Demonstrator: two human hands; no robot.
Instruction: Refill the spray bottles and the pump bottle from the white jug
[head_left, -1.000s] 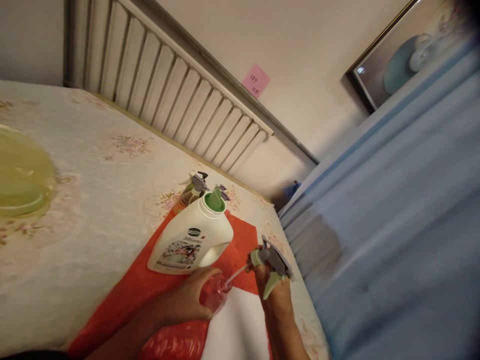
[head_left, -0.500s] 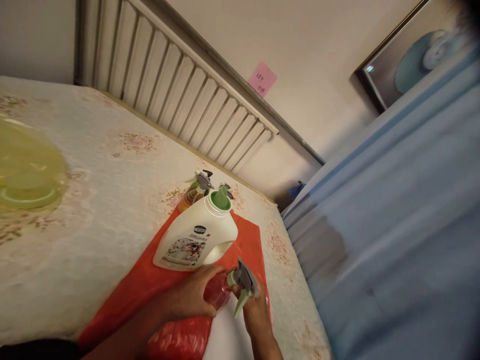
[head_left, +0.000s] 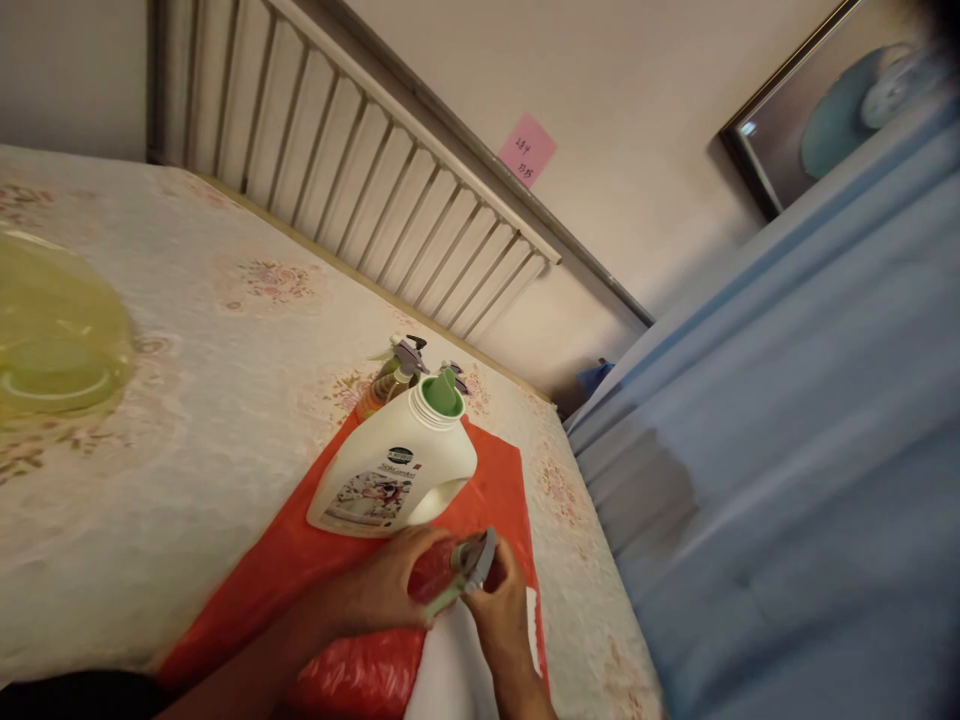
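My left hand [head_left: 379, 590] wraps around a small clear spray bottle [head_left: 433, 570] with reddish liquid, low in the view. My right hand [head_left: 499, 605] grips the grey and green trigger spray head [head_left: 469, 572], which sits on the bottle's neck. Both rest over a red plastic sheet [head_left: 300, 560]. Just behind stands a large white detergent jug [head_left: 390, 475], uncapped, with a green pour spout.
Two more spray bottles [head_left: 390, 375] stand behind the jug. A yellow-green basin [head_left: 52, 340] sits at far left on the floral tablecloth [head_left: 187, 400]. A white radiator [head_left: 360, 180] runs along the wall, a blue curtain [head_left: 787, 450] hangs at right.
My right hand has brought the spray head, its tube earlier drawn out, down onto the bottle neck and turned it; the trigger now points down-left. The left hand stays on the bottle.
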